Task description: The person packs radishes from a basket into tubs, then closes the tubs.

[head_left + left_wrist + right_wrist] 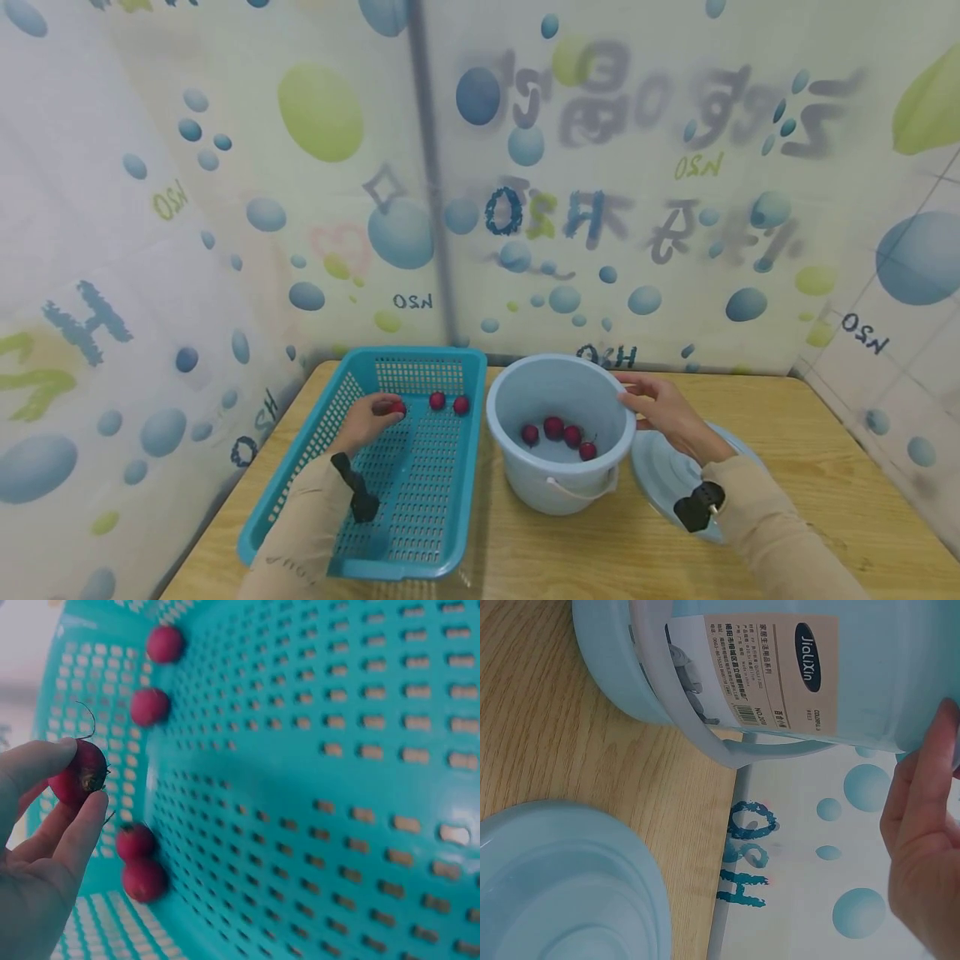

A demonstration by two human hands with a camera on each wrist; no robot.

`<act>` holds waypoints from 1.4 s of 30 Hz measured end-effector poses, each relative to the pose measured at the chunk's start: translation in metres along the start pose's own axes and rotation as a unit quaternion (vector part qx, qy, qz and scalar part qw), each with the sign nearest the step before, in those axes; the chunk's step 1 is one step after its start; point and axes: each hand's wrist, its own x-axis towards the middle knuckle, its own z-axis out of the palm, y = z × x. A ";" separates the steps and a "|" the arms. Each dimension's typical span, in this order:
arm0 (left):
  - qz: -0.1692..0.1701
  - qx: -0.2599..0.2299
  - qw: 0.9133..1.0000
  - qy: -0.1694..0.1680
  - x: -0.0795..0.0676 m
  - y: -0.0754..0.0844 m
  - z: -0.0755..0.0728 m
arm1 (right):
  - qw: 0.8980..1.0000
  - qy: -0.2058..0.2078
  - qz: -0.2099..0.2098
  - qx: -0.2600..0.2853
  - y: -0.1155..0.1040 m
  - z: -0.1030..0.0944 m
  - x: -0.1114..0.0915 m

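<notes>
My left hand [369,419] pinches a red radish [81,774] between thumb and fingers, over the far part of the turquoise basket [471,467]. A thin root and a dark stem end show on this radish in the left wrist view. Loose radishes [150,706] lie along the basket's far end, some of them hidden behind my hand in the head view. To the right, my right hand [669,410] grips the rim of a light blue bucket [543,483]. Several radishes [553,428] lie on the bucket's bottom.
A light blue lid [667,475] lies on the wooden table [832,467], partly under my right forearm. The bucket's pale handle [682,697] hangs down its side, by a paper label [772,675]. A bubble-patterned curtain [525,275] stands behind the table.
</notes>
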 end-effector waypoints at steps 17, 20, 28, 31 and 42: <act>0.119 -0.015 0.991 -0.064 -0.005 0.047 -0.004 | 1.000 0.003 -0.001 0.001 0.001 0.001 0.000; 0.132 -0.023 0.989 -0.067 -0.008 0.055 -0.006 | 1.000 0.003 -0.001 0.000 0.001 0.000 0.000; 0.160 -0.045 0.983 -0.084 -0.014 0.079 -0.007 | 1.000 0.002 0.005 -0.005 0.000 0.000 0.001; 0.171 -0.052 0.979 -0.097 -0.017 0.090 -0.006 | 1.000 0.004 0.009 -0.006 0.000 0.000 0.001; 0.204 -0.094 0.965 -0.138 -0.022 0.122 0.002 | 1.000 0.004 0.008 -0.010 0.001 0.000 0.001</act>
